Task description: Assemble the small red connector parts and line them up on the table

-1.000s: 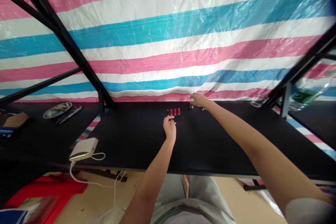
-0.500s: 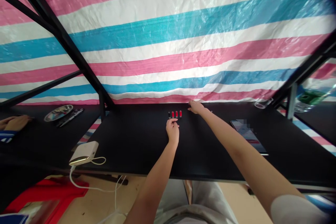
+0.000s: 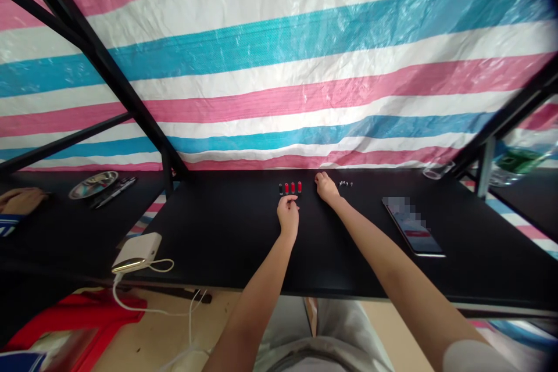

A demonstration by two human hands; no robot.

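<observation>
A row of small cylinders stands near the back of the black table (image 3: pixel 226 226): one black cylinder (image 3: pixel 281 189) at the left and three red cylinders (image 3: pixel 293 188) beside it. Just in front of the row is my left hand (image 3: pixel 288 215), its fingers curled in; anything inside them is too small to make out. My right hand (image 3: pixel 326 187) rests further right near the table's back edge, fingers drawn together, their contents hidden. Several tiny shiny metal pieces (image 3: pixel 346 183) lie just to the right of it.
On the right lies a phone or tablet (image 3: pixel 414 229), with a clear cup (image 3: pixel 437 170) behind it. A white box with a cable (image 3: pixel 140 249) sits at the left front edge. Another person's hand (image 3: pixel 24 202) is on the left table, near a metal dish (image 3: pixel 93 185) and pens (image 3: pixel 115 192).
My right hand has drawn back slightly towards me, and its fingers have closed in. The tiny metal pieces beside it now show. My left hand has hardly moved.
</observation>
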